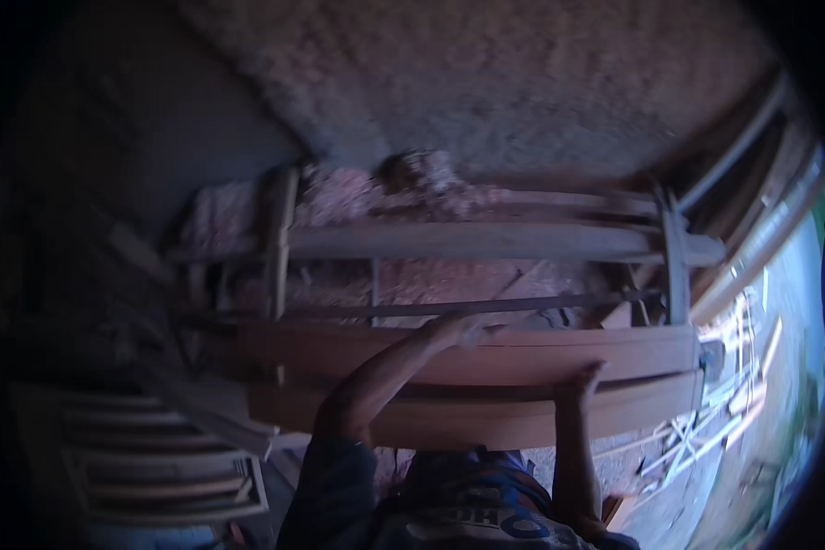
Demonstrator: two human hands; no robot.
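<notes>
Two long reddish-brown wooden planks lie stacked across a wooden work frame in front of me, the upper plank point(522, 356) over the lower plank point(486, 420). My left hand point(458, 330) reaches over the upper plank and grips its far edge; the hand is blurred. My right hand point(582, 378) clasps the near edge of the same plank further right, thumb raised. Both forearms come up from my blue shirt at the bottom.
Just beyond the planks runs a thin dark metal strip point(486, 305), then a pale beam point(467, 243) of the frame. Pinkish sawdust point(339, 197) is heaped behind. A slatted wooden frame point(156, 458) lies lower left, loose wood offcuts point(720, 431) at right.
</notes>
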